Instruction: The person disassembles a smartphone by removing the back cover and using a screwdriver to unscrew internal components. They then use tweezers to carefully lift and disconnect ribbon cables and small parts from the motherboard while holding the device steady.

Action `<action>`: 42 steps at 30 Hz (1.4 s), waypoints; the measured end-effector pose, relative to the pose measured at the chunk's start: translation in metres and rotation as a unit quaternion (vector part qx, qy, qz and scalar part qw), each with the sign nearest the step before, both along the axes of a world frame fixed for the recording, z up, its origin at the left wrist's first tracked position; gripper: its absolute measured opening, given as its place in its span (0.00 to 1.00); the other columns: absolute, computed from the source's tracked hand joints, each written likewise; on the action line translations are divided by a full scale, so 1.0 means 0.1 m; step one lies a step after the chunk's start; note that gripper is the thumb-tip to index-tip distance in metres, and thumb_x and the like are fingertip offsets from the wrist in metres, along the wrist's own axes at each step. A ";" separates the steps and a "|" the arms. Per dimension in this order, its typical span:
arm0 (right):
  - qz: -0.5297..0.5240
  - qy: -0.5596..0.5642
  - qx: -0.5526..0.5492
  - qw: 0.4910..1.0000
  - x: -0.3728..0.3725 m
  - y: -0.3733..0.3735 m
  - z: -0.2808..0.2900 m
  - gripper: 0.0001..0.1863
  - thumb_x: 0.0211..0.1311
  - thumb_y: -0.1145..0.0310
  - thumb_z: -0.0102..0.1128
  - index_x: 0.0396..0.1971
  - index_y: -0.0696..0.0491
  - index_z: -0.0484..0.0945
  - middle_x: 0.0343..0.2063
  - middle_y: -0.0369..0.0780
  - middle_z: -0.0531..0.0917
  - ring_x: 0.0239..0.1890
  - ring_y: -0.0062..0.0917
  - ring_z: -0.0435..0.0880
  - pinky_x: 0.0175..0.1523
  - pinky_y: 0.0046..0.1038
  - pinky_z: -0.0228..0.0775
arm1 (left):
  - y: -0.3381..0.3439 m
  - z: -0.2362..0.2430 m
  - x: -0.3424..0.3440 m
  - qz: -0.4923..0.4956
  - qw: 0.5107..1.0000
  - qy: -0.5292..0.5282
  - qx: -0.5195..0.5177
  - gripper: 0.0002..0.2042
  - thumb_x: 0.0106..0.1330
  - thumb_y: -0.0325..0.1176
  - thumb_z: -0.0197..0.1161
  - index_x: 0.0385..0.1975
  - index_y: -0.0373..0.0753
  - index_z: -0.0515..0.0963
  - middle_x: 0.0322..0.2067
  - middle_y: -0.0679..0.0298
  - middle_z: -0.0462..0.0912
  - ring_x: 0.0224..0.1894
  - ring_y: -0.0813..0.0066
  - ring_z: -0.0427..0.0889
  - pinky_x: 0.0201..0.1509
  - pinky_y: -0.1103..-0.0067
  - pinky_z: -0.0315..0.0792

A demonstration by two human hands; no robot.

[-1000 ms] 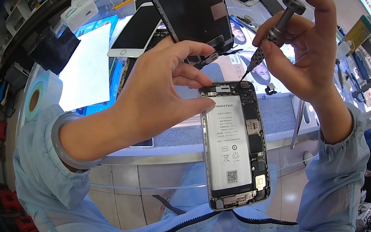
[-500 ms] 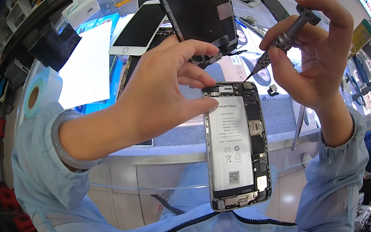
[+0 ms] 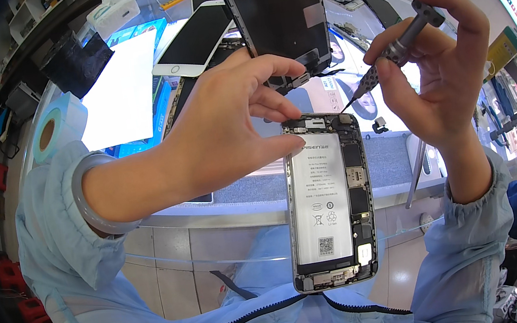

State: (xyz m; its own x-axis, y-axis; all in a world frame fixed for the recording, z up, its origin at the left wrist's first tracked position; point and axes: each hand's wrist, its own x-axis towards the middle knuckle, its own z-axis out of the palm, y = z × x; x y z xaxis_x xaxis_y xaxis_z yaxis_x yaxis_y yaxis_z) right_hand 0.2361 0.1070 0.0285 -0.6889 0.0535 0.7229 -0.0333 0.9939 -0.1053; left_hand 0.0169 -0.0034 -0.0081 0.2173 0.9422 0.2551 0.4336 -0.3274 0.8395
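Observation:
An opened smartphone body (image 3: 359, 207), with a white battery (image 3: 321, 202) along its left side and dark boards on its right, is held upright in front of me. My left hand (image 3: 227, 123) pinches its upper left edge, the thumb resting on the battery's top. A grey screwdriver (image 3: 394, 55) is gripped in my right hand (image 3: 435, 77), a fingertip on its end cap. Its thin tip touches or nearly touches the phone's top right corner. Beyond my left fingers stands the detached-looking dark screen panel (image 3: 278, 16); whether it is still joined to the body, I cannot tell.
A white-framed phone (image 3: 194, 41) and a bright white sheet (image 3: 118, 95) lie left of the screen panel. A tape roll (image 3: 48, 135) stands at far left. One small black part (image 3: 380, 125) sits right of the phone body. A grey mat (image 3: 252, 190) runs along the table's near edge.
Very little differs. My right hand and the screwdriver's handle have shifted slightly, while the tip stays at the same corner. My left hand keeps its hold on the phone body.

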 end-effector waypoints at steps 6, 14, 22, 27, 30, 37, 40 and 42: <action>-0.010 0.063 -0.116 0.991 -0.02 -0.03 -0.05 0.34 0.57 0.78 0.58 0.60 0.57 0.50 0.27 0.45 0.82 0.25 0.20 0.81 0.30 0.15 0.71 | 0.01 -0.01 0.00 -0.002 1.000 -0.003 0.012 0.32 0.48 0.20 0.72 0.55 0.31 0.66 0.50 0.58 0.71 0.44 0.74 0.81 0.49 0.81 0.76; 0.010 0.120 -0.285 0.951 -0.15 -0.15 -0.15 0.33 0.61 0.74 0.58 0.61 0.59 0.50 0.27 0.44 0.83 0.22 0.19 0.81 0.27 0.16 0.72 | 0.01 -0.01 0.03 -0.009 0.997 -0.076 0.030 0.30 0.50 0.18 0.69 0.55 0.30 0.66 0.46 0.59 0.75 0.43 0.77 0.81 0.48 0.82 0.77; 0.015 0.121 -0.285 0.951 -0.14 -0.14 -0.15 0.33 0.61 0.73 0.59 0.61 0.59 0.50 0.27 0.44 0.83 0.24 0.20 0.82 0.28 0.16 0.73 | 0.02 -0.01 0.02 -0.015 0.996 -0.089 0.020 0.27 0.52 0.16 0.66 0.54 0.27 0.66 0.38 0.59 0.78 0.38 0.79 0.82 0.45 0.83 0.77; 0.017 0.123 -0.286 0.950 -0.16 -0.15 -0.15 0.33 0.61 0.73 0.59 0.61 0.59 0.51 0.27 0.44 0.83 0.24 0.20 0.82 0.28 0.16 0.73 | 0.02 0.00 0.02 -0.015 0.996 -0.082 0.013 0.26 0.52 0.17 0.66 0.53 0.27 0.66 0.37 0.60 0.79 0.37 0.81 0.82 0.43 0.84 0.77; 0.013 0.116 -0.287 0.951 -0.15 -0.13 -0.15 0.33 0.61 0.73 0.60 0.61 0.59 0.51 0.27 0.44 0.83 0.24 0.20 0.82 0.28 0.16 0.73 | 0.02 0.01 0.02 -0.013 0.996 -0.083 -0.002 0.27 0.52 0.17 0.67 0.53 0.27 0.66 0.38 0.60 0.79 0.36 0.81 0.82 0.43 0.84 0.76; 0.008 0.122 -0.281 0.952 -0.15 -0.13 -0.14 0.33 0.61 0.72 0.60 0.60 0.59 0.51 0.26 0.44 0.83 0.23 0.20 0.82 0.28 0.16 0.73 | 0.02 0.02 0.02 -0.015 0.994 -0.107 -0.017 0.30 0.48 0.18 0.71 0.53 0.29 0.66 0.39 0.61 0.79 0.38 0.79 0.82 0.45 0.83 0.76; 0.001 0.120 -0.284 0.951 -0.16 -0.13 -0.14 0.33 0.61 0.72 0.60 0.60 0.58 0.51 0.26 0.43 0.83 0.23 0.20 0.82 0.28 0.17 0.73 | 0.00 0.02 0.03 -0.006 0.996 -0.084 0.004 0.30 0.48 0.19 0.71 0.53 0.29 0.67 0.40 0.60 0.79 0.39 0.78 0.82 0.46 0.83 0.76; 0.006 0.121 -0.289 0.950 -0.17 -0.15 -0.15 0.33 0.61 0.72 0.60 0.60 0.58 0.51 0.26 0.43 0.83 0.23 0.20 0.81 0.28 0.17 0.73 | 0.01 0.02 0.03 -0.012 0.995 -0.099 0.002 0.28 0.50 0.19 0.70 0.53 0.28 0.67 0.41 0.60 0.79 0.40 0.78 0.82 0.45 0.83 0.76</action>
State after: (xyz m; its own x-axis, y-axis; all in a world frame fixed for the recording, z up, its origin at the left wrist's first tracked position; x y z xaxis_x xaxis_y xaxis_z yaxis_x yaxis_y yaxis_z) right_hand 0.2187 0.0920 0.0137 -0.5090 0.4826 0.7127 -0.1377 0.7717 -0.6209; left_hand 0.0196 -0.0024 -0.0060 0.1851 0.9362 0.2988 0.2525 -0.3392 0.9062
